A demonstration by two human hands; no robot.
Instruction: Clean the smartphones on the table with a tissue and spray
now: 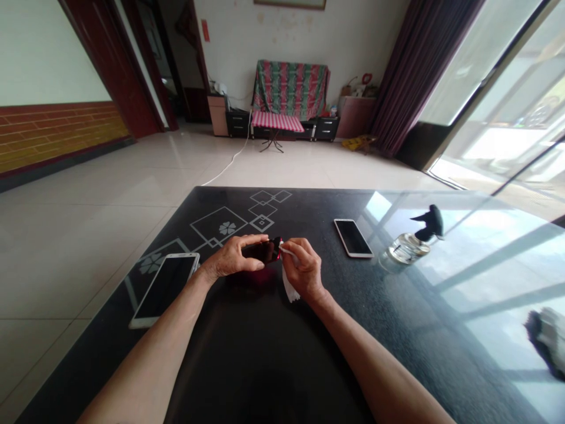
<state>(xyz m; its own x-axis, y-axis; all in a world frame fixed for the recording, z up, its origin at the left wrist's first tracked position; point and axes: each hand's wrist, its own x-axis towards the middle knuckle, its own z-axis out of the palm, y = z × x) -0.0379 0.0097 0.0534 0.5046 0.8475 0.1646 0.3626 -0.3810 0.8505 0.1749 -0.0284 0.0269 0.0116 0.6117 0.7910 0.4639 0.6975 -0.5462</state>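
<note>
My left hand (236, 254) is closed around a dark smartphone (265, 251) with a red edge, held just above the black table (247, 353). Pinched in my right hand (304, 266) is a white tissue (290, 287), whose loose end hangs below the fingers. A corner of that tissue touches the right end of the phone. A white tablet (165, 288) with a dark screen lies left of my left hand. To the right of my hands rests a white smartphone (354, 238), screen up.
A clear spray bottle (410, 247) with a black trigger head stands on the table's right side. A blurred black and grey object (547, 341) sits at the right edge. Beyond the table are a striped folding table (277, 122) and a white cord (233, 158) on the floor.
</note>
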